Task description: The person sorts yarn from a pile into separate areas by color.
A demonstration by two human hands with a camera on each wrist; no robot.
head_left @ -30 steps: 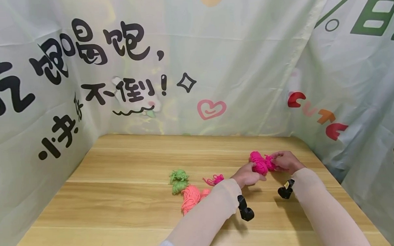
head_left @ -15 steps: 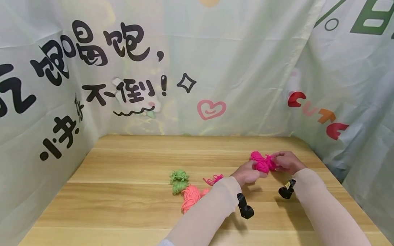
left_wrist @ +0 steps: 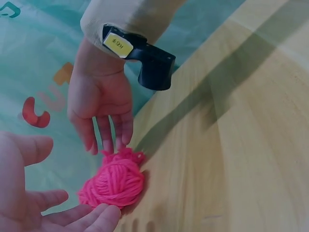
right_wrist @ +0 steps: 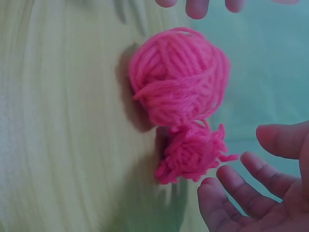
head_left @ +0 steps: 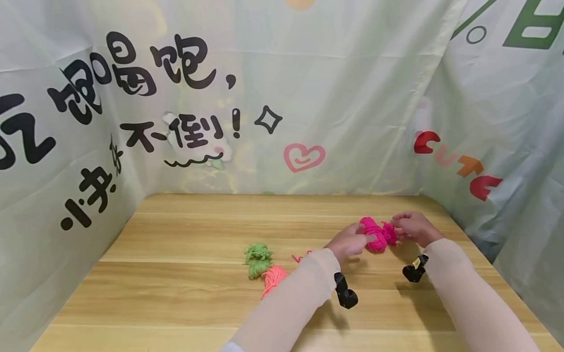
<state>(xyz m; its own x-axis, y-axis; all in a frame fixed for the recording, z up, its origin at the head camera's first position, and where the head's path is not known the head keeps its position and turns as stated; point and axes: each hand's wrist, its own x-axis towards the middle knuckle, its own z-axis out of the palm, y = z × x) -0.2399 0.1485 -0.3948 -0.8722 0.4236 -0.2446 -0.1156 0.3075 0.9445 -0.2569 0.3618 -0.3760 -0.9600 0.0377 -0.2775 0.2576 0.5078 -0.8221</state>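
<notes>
A bright pink ball of yarn [head_left: 374,236] lies on the wooden table at the right, joined to a smaller, ragged bunch of pink yarn [right_wrist: 190,152]. My left hand [head_left: 349,242] is at the left of the ball, fingers spread, with fingertips close to it in the left wrist view. On the other side is my right hand [head_left: 415,228], its fingers relaxed beside the smaller bunch. Between palm and yarn there is a visible gap in the right wrist view. Neither hand grips anything.
Left of my left sleeve lie a green yarn bundle [head_left: 258,260] and a coral yarn skein [head_left: 273,280], partly covered by the sleeve. A few pink strands [head_left: 297,258] peek out behind the forearm. Printed cloth [head_left: 260,94] walls enclose the table [head_left: 174,304].
Both hands have loosened from the pink yarn and drawn slightly apart, left hand leftward and right hand rightward. The left sleeve now covers more of the coral skein and pink strands.
</notes>
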